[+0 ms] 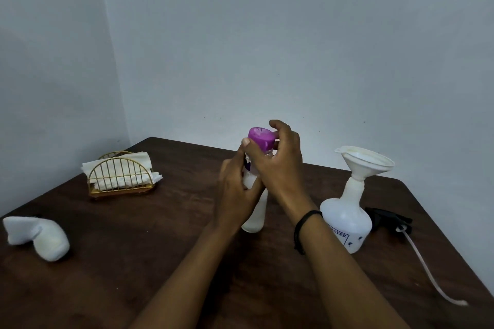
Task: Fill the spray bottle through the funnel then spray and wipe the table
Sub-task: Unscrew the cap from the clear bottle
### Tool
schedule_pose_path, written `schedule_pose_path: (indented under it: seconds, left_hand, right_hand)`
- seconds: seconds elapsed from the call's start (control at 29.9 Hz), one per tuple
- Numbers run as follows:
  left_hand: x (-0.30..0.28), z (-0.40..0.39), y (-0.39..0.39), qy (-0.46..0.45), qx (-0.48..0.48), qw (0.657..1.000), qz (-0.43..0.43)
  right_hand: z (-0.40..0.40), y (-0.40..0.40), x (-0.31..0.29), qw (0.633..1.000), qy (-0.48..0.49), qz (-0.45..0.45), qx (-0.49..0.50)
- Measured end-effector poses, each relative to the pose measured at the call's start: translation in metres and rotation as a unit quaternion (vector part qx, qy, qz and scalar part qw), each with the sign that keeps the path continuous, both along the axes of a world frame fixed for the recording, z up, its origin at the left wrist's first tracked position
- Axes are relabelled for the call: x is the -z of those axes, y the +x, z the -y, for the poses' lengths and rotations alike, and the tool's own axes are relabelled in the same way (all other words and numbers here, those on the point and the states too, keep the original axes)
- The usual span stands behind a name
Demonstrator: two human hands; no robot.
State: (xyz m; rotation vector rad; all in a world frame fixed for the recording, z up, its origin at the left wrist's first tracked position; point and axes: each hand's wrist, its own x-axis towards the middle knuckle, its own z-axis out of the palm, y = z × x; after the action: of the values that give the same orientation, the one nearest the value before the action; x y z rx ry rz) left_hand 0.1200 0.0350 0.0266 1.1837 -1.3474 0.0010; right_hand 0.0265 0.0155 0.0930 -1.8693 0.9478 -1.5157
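Observation:
A white bottle (253,218) with a purple cap (261,139) stands at the middle of the dark wooden table (133,262). My left hand (235,189) wraps around the bottle's upper body. My right hand (278,160) grips the purple cap from the right with thumb and fingers. To the right stands the white spray bottle (347,224) with a white funnel (365,161) seated in its open neck. Its black spray head (387,219) lies on the table behind it, with a pale tube (427,272) trailing toward the front right.
A gold wire holder with white paper napkins (121,175) stands at the back left. A white rolled cloth (37,236) lies near the left edge. Grey walls close the table's back and left sides; the table's right edge runs near the tube.

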Motion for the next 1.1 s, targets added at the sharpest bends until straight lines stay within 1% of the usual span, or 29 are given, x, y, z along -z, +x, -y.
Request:
schedule_pose_path:
  seconds: [0.07,0.2,0.33,0.4,0.5,0.57,0.63,0.7,0.77,0.83,0.94,1.0,1.1]
  left_hand:
    - [0.000,-0.001,0.000,-0.001,-0.003,1.000,-0.002]
    - [-0.001,-0.002,0.000,-0.007,-0.003,1.000,0.002]
    - [-0.001,-0.002,0.000,-0.009,0.000,1.000,-0.003]
    - [-0.001,-0.001,0.000,-0.008,-0.001,1.000,-0.003]
    - [0.000,-0.001,0.001,-0.008,-0.009,1.000,-0.007]
    - [-0.001,-0.002,0.001,-0.007,-0.015,1.000,-0.009]
    - [-0.001,-0.002,0.002,-0.009,-0.022,1.000,-0.012]
    - [-0.001,-0.003,0.002,-0.015,-0.026,0.999,-0.019]
    - [0.000,-0.003,0.004,-0.017,-0.028,0.999,-0.027]
    - [0.001,-0.002,0.004,-0.018,-0.026,0.999,-0.031]
    - [0.000,-0.002,0.003,-0.020,-0.024,0.999,-0.033]
    - [0.000,-0.003,0.003,-0.020,-0.027,0.999,-0.031]
    - [0.001,-0.002,0.003,-0.016,-0.022,0.999,-0.038]
  right_hand:
    - [-0.001,0.002,0.000,0.999,-0.016,0.022,0.018]
    - [0.000,-0.002,-0.004,0.994,0.007,0.112,-0.006]
    - [0.001,-0.001,-0.006,0.983,0.032,0.177,-0.027]
    - [0.001,-0.001,-0.008,0.968,0.044,0.244,-0.034]
    - [0.005,-0.006,-0.012,0.934,0.083,0.346,-0.025]
    - [0.014,-0.012,-0.009,0.927,0.120,0.355,-0.007]
    - [0.024,-0.017,0.000,0.940,0.157,0.303,0.020]
    - [0.032,-0.019,0.014,0.963,0.184,0.190,0.052]
    - [0.038,-0.020,0.031,0.976,0.196,0.053,0.072]
    - [0.044,-0.021,0.049,0.974,0.194,-0.079,0.080]
    - [0.049,-0.024,0.069,0.952,0.166,-0.242,0.086]
    - [0.050,-0.024,0.079,0.941,0.150,-0.295,0.071]
    - [0.049,-0.022,0.088,0.938,0.135,-0.315,0.054]
